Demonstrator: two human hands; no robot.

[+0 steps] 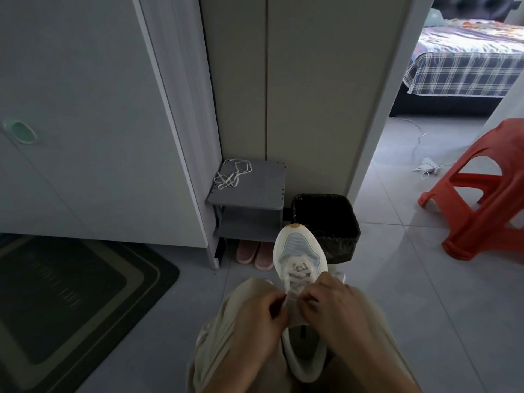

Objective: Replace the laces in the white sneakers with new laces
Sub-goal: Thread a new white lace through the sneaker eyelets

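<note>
A white sneaker (299,251) with a pale blue mesh toe lies between my knees, toe pointing away, with a white lace crossed through its front eyelets. My left hand (261,316) and my right hand (331,302) sit on either side of the tongue, fingers curled in, each pinching the lace (295,275) near the upper eyelets. The lace ends are hidden under my fingers. A loose white lace (234,174) lies tangled on top of the grey shoe rack (255,194).
A black-lined bin (326,222) stands just beyond the sneaker's toe. Pink slippers (253,253) sit under the rack. A red plastic stool (482,191) is at the right, a dark doormat (71,302) at the left. A cable and charger (428,167) lie on the tiled floor.
</note>
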